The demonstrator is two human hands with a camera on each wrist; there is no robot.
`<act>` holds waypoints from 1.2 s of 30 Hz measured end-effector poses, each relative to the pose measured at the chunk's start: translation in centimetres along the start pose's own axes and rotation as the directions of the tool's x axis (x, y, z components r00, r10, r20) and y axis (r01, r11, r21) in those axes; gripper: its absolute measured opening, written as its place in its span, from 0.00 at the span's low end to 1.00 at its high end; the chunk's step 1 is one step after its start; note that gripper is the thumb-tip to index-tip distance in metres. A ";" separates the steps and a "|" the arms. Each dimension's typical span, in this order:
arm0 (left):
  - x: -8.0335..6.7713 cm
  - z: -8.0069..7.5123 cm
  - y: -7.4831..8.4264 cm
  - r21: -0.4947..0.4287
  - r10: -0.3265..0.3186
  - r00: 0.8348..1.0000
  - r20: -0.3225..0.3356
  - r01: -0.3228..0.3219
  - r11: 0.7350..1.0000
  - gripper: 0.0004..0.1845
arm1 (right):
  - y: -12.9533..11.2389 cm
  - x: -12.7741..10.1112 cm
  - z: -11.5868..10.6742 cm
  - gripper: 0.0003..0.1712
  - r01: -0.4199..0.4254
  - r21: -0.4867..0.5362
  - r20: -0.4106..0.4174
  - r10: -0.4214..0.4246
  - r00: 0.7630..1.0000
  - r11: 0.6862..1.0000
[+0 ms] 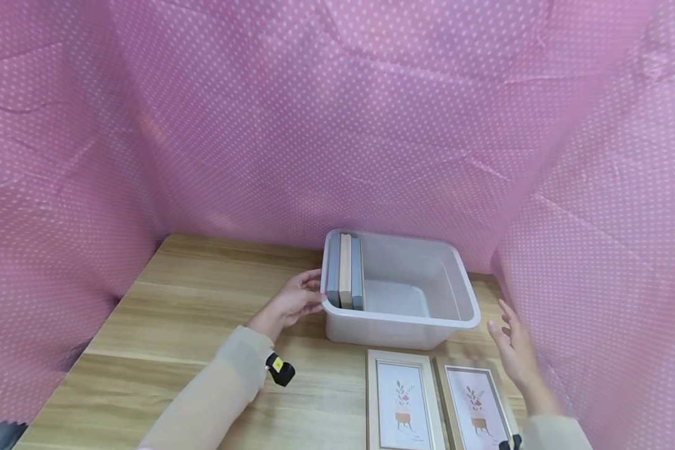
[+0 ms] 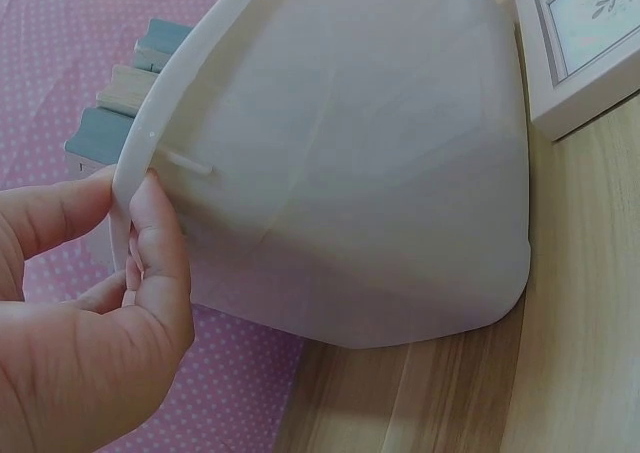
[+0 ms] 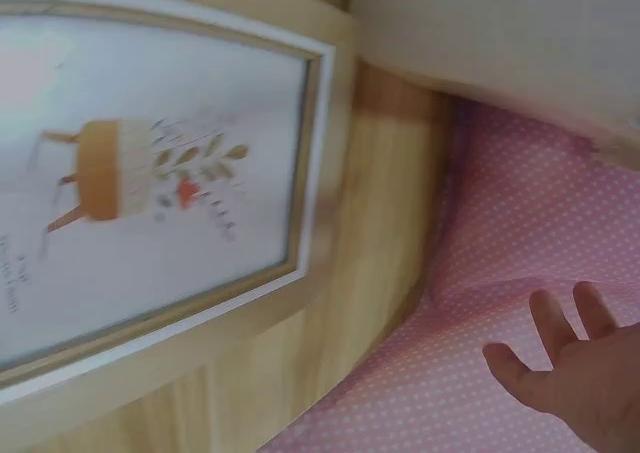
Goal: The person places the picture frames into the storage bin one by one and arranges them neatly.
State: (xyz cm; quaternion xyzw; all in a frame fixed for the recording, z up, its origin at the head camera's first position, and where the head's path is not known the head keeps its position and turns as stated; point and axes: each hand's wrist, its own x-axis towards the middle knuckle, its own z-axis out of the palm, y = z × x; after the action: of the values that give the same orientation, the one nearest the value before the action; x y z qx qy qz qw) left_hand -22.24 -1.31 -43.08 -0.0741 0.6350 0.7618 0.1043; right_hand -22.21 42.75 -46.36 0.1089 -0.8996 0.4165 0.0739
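Observation:
A translucent white plastic bin point(image 1: 405, 328) stands on the wooden table point(image 1: 202, 312). Three frames point(image 1: 345, 272) stand upright on edge against its left wall. My left hand point(image 1: 308, 294) pinches the bin's left rim between thumb and fingers point(image 2: 150, 228); the bin's wall point(image 2: 350, 173) fills the left wrist view. My right hand point(image 1: 507, 326) hovers just right of the bin with spread fingers point(image 3: 548, 323), holding nothing. Two framed plant pictures point(image 1: 402, 400) point(image 1: 477, 403) lie flat in front of the bin, and the right one point(image 3: 150, 193) is beneath my right wrist.
Pink dotted fabric point(image 1: 337, 125) walls in the table on the left, back and right, and hangs close to my right hand point(image 3: 480, 273). Bare wood shows left of the bin. The table's front-left corner point(image 1: 39, 419) is in view.

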 end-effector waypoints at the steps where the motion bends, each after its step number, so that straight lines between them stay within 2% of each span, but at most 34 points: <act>1: 0.0 0.0 0.0 0.001 0.001 1.000 0.002 -0.001 1.000 0.36 | 0.3 -0.3 0.2 0.35 -0.004 -0.029 -0.005 0.004 1.000 1.000; 5: -0.1 0.0 0.0 -0.001 -0.003 1.000 0.003 0.003 1.000 0.36 | 1.8 -1.3 0.9 0.39 -0.062 -0.169 0.010 0.065 0.998 0.984; 7: -0.1 0.0 0.0 -0.002 -0.007 1.000 -0.001 0.007 1.000 0.36 | 2.5 -1.8 1.3 0.42 -0.121 -0.229 0.037 0.133 0.990 0.966; 12: -0.2 -0.1 0.0 -0.008 -0.020 1.000 -0.013 0.020 1.000 0.37 | 4.1 -2.5 2.5 0.53 -0.243 -0.328 0.109 0.292 0.950 0.913; 18: -0.2 0.0 -0.1 -0.010 -0.016 1.000 -0.009 0.016 1.000 0.36 | 5.3 -3.4 3.7 0.63 -0.279 -0.454 0.157 0.384 0.910 0.846; 20: -0.1 0.0 -0.2 -0.014 -0.010 1.000 -0.005 0.010 1.000 0.36 | 5.7 -3.7 4.1 0.66 -0.286 -0.463 0.173 0.402 0.899 0.839; 23: -0.1 0.1 -0.3 -0.017 -0.006 1.000 -0.003 0.006 1.000 0.36 | 6.2 -4.0 4.8 0.69 -0.280 -0.473 0.183 0.404 0.896 0.835; 27: -0.1 0.1 -0.3 -0.013 -0.005 1.000 -0.003 0.005 1.000 0.36 | 6.3 -4.3 5.7 0.69 -0.265 -0.491 0.204 0.405 0.891 0.830; 36: -0.3 0.1 -0.3 -0.015 -0.008 1.000 -0.009 0.008 1.000 0.37 | 5.4 -4.6 6.8 0.66 -0.291 -0.493 0.222 0.442 0.869 0.820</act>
State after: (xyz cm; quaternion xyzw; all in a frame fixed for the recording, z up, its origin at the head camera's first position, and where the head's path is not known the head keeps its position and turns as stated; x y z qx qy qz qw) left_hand -21.87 -1.19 -43.30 -0.0807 0.6295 0.7658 0.1039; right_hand -19.43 41.55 -55.76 -0.0209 -0.9736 0.1826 -0.1357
